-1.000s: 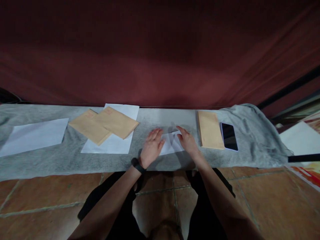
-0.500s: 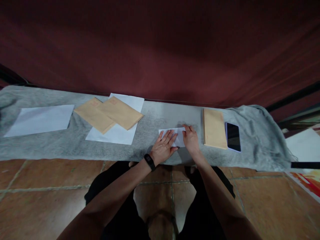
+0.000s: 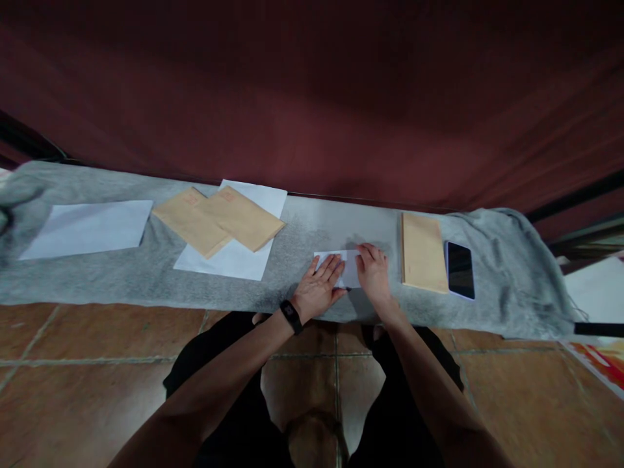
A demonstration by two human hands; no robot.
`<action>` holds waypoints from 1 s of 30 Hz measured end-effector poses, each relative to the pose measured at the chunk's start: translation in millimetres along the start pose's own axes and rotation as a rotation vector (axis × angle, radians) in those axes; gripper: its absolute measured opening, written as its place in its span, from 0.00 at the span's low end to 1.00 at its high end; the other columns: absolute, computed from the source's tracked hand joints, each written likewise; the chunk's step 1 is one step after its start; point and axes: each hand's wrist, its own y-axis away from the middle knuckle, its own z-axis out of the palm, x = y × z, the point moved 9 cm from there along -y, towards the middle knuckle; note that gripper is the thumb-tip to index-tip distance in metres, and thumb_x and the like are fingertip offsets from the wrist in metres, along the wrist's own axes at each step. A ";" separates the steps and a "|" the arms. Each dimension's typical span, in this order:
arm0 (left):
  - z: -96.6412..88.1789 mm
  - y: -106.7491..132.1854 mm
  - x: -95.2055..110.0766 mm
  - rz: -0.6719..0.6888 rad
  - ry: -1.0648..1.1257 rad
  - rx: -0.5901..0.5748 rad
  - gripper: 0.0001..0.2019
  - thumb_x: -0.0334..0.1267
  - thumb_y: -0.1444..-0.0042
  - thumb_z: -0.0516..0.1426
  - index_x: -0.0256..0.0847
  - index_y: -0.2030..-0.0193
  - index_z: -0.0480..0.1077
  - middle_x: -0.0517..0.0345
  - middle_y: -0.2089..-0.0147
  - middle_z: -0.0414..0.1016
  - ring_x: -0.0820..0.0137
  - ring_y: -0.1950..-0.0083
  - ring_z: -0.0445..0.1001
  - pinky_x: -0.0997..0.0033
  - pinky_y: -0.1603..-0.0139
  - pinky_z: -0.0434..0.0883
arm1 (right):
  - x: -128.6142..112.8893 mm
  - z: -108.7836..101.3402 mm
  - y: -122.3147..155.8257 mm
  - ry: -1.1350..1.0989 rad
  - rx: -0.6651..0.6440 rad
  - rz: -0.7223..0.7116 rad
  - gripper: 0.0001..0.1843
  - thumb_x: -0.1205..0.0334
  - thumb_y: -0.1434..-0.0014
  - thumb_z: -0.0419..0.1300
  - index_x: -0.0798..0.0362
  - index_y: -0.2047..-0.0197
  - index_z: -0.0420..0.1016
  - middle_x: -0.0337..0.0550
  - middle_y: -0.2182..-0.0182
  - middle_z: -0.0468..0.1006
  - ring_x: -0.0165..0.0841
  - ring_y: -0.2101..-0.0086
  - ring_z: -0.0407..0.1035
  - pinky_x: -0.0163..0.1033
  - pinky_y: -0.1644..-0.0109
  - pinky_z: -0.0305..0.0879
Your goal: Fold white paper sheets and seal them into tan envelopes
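Observation:
A small folded sheet of white paper (image 3: 350, 273) lies on the grey cloth in front of me. My left hand (image 3: 319, 285), with a black band on its wrist, is flat on the paper's left part, fingers stretched out. At the paper's right edge, my right hand (image 3: 373, 270) has its fingers curled and pinched on the far right corner. The fingertips of that hand are partly hidden. To its right lies a stack of brown envelopes (image 3: 424, 253), not touched by either hand.
A phone (image 3: 460, 270) lies right of the envelope stack. On the left, two brown envelopes (image 3: 241, 218) overlap on white sheets (image 3: 224, 265), and another white sheet (image 3: 88, 229) lies farther left. The grey cloth (image 3: 146, 279) covers a narrow bench against a dark red curtain (image 3: 312, 130).
The view has shifted slightly, so the things on the bench appear a little farther right. Both hands stay on the paper, and the right part of the paper now looks smoother and more shaded.

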 end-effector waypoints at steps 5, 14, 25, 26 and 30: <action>2.9 1.3 0.9 -0.010 0.006 -0.006 0.32 0.47 0.30 0.48 0.26 0.26 0.56 0.35 0.23 0.54 0.56 0.20 0.49 0.46 0.21 0.44 | -33.0 28.7 21.3 -0.161 -0.138 -0.138 0.28 0.54 0.25 0.42 0.54 0.29 0.65 0.54 0.32 0.68 0.41 0.33 0.60 0.53 0.29 0.56; 2.0 6.4 -13.4 -0.078 0.041 0.072 0.32 0.43 0.30 0.46 0.28 0.24 0.51 0.37 0.22 0.50 0.57 0.20 0.45 0.48 0.21 0.48 | -25.7 31.8 32.2 0.086 -0.158 -0.126 0.32 0.53 0.24 0.41 0.58 0.24 0.52 0.55 0.25 0.53 0.43 0.27 0.49 0.56 0.25 0.44; -3.5 12.4 -40.5 -0.168 -0.066 0.013 0.34 0.50 0.28 0.43 0.26 0.25 0.54 0.38 0.22 0.52 0.57 0.21 0.49 0.51 0.21 0.48 | 2.2 20.6 34.2 0.179 -0.045 -0.087 0.34 0.50 0.24 0.43 0.63 0.24 0.52 0.59 0.27 0.55 0.47 0.29 0.53 0.56 0.26 0.47; -3.4 12.9 -41.1 -0.173 -0.070 0.006 0.34 0.51 0.28 0.43 0.27 0.25 0.54 0.38 0.22 0.52 0.57 0.21 0.49 0.50 0.21 0.48 | 4.2 20.3 34.6 0.179 -0.037 -0.081 0.34 0.50 0.24 0.44 0.63 0.24 0.53 0.59 0.27 0.56 0.47 0.29 0.53 0.56 0.26 0.48; -9.6 12.4 -40.4 -0.188 -0.064 -0.008 0.33 0.51 0.29 0.45 0.27 0.26 0.56 0.36 0.24 0.56 0.55 0.22 0.52 0.48 0.22 0.49 | 14.0 17.3 33.7 0.149 -0.005 -0.036 0.33 0.52 0.25 0.46 0.63 0.26 0.56 0.61 0.27 0.58 0.49 0.29 0.53 0.59 0.27 0.49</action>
